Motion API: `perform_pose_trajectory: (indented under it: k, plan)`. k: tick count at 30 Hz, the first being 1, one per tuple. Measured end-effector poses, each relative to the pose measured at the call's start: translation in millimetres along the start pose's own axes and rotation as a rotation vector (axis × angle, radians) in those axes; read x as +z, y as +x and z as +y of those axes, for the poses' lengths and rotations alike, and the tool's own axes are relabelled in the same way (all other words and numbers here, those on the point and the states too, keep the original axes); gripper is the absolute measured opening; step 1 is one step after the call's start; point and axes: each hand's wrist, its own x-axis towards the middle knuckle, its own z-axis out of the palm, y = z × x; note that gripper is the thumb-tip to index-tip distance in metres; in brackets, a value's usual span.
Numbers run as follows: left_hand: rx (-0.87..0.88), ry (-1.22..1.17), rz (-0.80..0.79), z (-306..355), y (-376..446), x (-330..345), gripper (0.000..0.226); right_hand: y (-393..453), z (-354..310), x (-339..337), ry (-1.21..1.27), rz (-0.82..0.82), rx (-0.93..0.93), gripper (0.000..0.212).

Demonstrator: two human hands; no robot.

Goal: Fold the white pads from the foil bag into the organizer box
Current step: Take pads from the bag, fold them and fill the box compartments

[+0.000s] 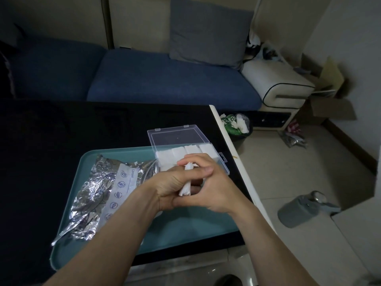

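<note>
A folded white pad [186, 187] is held between both hands above the teal tray [185, 230]. My left hand [173, 184] grips it from the left with curled fingers. My right hand [214, 186] curls round it from the right. Just behind the hands the clear organizer box [223, 165] lies with its lid [177, 135] open, and several folded white pads [177, 153] fill its far row. The crumpled foil bag [97, 195] lies on the tray's left side, its white label facing up.
The tray rests on a black table [61, 141] whose white right edge [231, 145] runs diagonally. A bin [239, 126] with rubbish stands on the floor beyond that edge, a grey jug [301, 209] lower right. A blue sofa [165, 79] is behind the table.
</note>
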Motion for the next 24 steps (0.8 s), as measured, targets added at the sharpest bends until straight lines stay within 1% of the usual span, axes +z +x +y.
perform_pose_trajectory:
  k: [2,4,6,7,9,11,12,14,15,17,18,19,20,21,24]
  plan:
    - [-0.022,0.029,0.017,-0.2,-3.3,2.5,0.083,0.2,0.6,7.5,-0.031,0.011,0.008,0.078]
    - [-0.042,0.022,0.030,0.4,-4.4,0.4,0.079,-0.1,-1.8,10.0,0.000,0.000,0.010,0.076]
    - [-0.044,-0.030,0.022,1.9,-3.1,-3.8,0.073,-0.5,-5.6,2.4,0.131,-0.079,0.043,0.076]
    - [-0.043,-0.054,0.003,2.7,-3.0,-5.6,0.077,-0.5,-7.1,-4.3,0.185,-0.137,0.058,0.074]
    - [-0.042,-0.084,-0.050,4.1,-3.3,-5.6,0.085,-0.5,-7.7,-16.9,0.211,-0.209,0.046,0.063]
    - [-0.028,-0.026,-0.038,4.6,-4.4,-3.2,0.084,0.2,-4.4,-21.7,0.255,-0.181,0.049,0.055]
    - [-0.016,0.051,0.014,4.5,-2.9,1.2,0.082,-0.9,-2.0,-23.1,0.268,-0.144,0.086,0.052]
    - [0.052,0.168,0.218,1.8,3.2,8.0,0.076,-2.3,1.9,-23.1,0.248,-0.076,0.154,0.049]
    - [0.100,0.167,0.335,0.2,7.1,11.2,0.072,-3.0,2.6,-23.2,0.254,-0.039,0.173,0.051]
    - [0.223,0.126,0.568,-2.6,11.8,17.8,0.055,-5.7,5.1,-22.8,0.342,0.050,0.205,0.060]
    - [0.305,0.128,0.678,-3.2,11.6,20.1,0.048,-7.1,5.6,-21.7,0.399,0.076,0.237,0.064]
    - [0.389,0.152,0.769,-3.4,11.3,20.7,0.047,-7.9,4.7,-18.7,0.447,0.073,0.277,0.067]
    - [0.460,0.188,0.825,-4.4,12.5,20.7,0.050,-8.9,3.9,-15.3,0.475,0.050,0.321,0.068]
    - [0.515,0.223,0.852,-5.7,13.8,20.5,0.052,-9.8,2.7,-11.5,0.497,0.023,0.359,0.063]
    - [0.573,0.335,0.833,-10.7,21.0,16.7,0.052,-9.1,-2.2,-6.4,0.601,0.037,0.417,0.028]
